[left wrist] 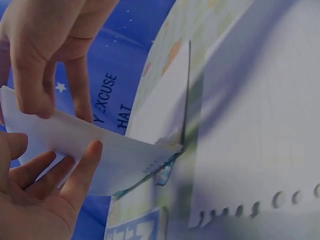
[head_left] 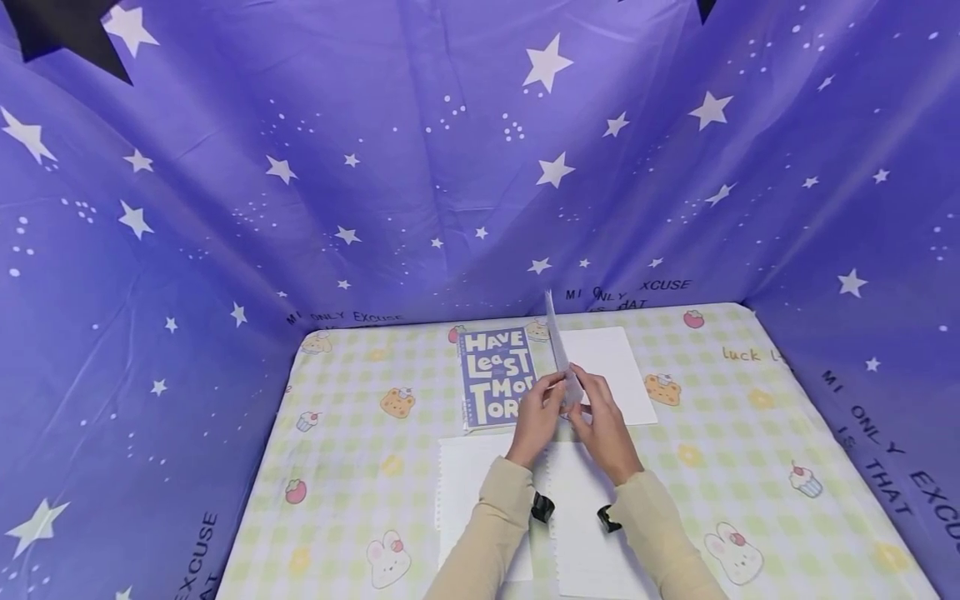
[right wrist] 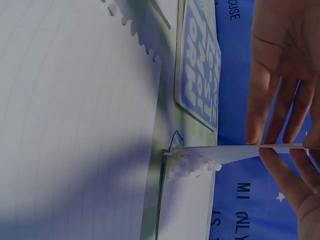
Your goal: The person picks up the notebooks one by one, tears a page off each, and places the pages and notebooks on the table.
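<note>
An open notebook [head_left: 618,375] lies at the table's far side, its white right side flat. One page [head_left: 555,333] stands upright from its spine. My left hand [head_left: 536,421] holds this page from the left near its close edge, fingers [left wrist: 85,172] fairly straight against the face. My right hand [head_left: 603,425] pinches the same edge from the right, its fingertips opposite the left ones. In the right wrist view, ragged paper bits [right wrist: 192,162] cling along the spine at the foot of the page [right wrist: 235,154].
A closed notebook [head_left: 495,367] with a blue lettered cover lies left of the hands. Two loose ruled sheets with torn hole edges, a left sheet [head_left: 468,483] and a right sheet [head_left: 592,533], lie under the forearms. A purple star-print curtain [head_left: 450,200] surrounds the checked tablecloth [head_left: 337,467].
</note>
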`<state>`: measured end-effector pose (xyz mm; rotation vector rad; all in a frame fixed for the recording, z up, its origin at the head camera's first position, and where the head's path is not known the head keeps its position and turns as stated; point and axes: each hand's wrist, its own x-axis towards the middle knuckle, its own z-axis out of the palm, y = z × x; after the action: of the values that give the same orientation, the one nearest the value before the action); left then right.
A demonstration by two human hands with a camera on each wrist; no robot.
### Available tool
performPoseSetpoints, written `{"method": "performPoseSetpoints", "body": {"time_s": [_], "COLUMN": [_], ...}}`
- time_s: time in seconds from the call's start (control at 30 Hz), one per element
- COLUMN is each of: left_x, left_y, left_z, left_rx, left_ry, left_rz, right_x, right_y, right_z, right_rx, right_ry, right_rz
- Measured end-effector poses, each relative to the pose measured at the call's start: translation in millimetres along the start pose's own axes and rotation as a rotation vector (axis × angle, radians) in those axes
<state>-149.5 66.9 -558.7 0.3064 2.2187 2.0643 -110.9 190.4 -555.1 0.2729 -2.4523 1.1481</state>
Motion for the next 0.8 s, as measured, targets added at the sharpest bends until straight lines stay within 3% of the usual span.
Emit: {"method": "performPoseSetpoints", "body": {"time_s": [0.47, 0.8], "left_x": [-2.4, -3.6], "left_y": [-18.2, -20.2], "left_z": [13.8, 19.6], "left_rx": [0.187, 0.281], "left_ry": [-0.061, -0.101], "left_rz": [-0.021, -0.037], "right_x": [-3.3, -2.5], "right_y": [7.4, 15.6], "right_z": [-14.1, -22.6], "right_rx": [0.044, 0.086], "right_ry": [0.04, 0.102], "right_rz": [0.113, 0.167]}}
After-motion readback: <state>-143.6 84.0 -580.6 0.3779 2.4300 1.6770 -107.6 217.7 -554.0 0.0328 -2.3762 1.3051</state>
